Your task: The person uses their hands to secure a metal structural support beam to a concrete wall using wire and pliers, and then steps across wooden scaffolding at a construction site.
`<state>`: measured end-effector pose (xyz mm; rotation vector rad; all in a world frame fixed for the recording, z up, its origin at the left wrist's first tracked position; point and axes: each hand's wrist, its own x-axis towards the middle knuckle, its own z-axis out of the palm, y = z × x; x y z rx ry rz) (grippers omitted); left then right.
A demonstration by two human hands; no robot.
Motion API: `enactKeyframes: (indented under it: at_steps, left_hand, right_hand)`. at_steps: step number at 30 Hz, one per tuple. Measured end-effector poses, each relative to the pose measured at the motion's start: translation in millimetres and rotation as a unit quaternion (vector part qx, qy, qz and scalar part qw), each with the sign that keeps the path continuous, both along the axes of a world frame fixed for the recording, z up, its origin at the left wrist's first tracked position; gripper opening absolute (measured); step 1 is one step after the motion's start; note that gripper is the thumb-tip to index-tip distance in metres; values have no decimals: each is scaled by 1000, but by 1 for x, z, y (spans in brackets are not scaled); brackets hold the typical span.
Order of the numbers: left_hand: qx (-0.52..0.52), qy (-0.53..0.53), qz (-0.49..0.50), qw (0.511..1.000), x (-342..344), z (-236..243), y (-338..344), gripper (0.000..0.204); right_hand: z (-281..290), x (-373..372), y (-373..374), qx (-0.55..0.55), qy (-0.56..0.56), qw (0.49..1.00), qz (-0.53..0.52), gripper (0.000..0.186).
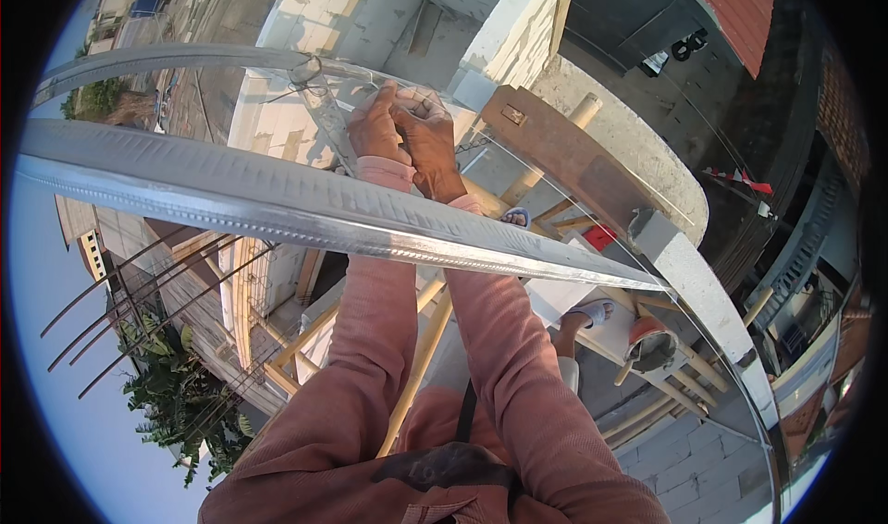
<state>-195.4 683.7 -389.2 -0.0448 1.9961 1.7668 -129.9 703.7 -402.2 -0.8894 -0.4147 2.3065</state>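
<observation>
Both my forearms, in faded pink sleeves, reach under the long silver metal channel that crosses in front of me. Beyond it my left hand and my right hand meet, fingers bent and pressed together. Whatever they pinch is hidden by the fingers. Just left of them stands a short metal upright, with dark wire twisted round its top. A second, farther metal channel runs to that joint. Right of my right hand lies a brown wooden board with a small cut in its end.
Pale block walls rise ahead. A concrete beam curves along the right. Below are bamboo poles, a bucket and a sandalled foot. Bare steel rods jut out at left above leafy plants.
</observation>
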Motion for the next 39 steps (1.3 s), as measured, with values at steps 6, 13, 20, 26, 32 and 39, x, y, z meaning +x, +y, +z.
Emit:
enactKeyframes:
  at_steps: [6, 13, 20, 26, 32, 39]
  left_hand:
    - [26, -54, 2, 998, -7, -6, -3, 28]
    - [88, -66, -60, 992, 2, -15, -7, 25]
    - [34, 55, -105, 992, -8, 1, -17, 32]
    - [-9, 34, -26, 999, -8, -15, -1, 33]
    - [-37, 6, 3, 999, -6, -14, 1, 30]
    - [120, -181, -466, 858, 6, 54, -16, 41]
  right_hand:
    - [11, -1, -1, -67, -7, 997, -28, 25]
    - [0, 2, 4, -38, -21, 999, -3, 20]
    - [6, -19, 0, -4, -11, 1000, -9, 18]
    - [-8, 3, 6, 96, -102, 989, -43, 33]
    - [6, 21, 6, 139, -55, 988, -40, 38]
    - [-9, 21, 8, 149, -57, 986, -48, 30]
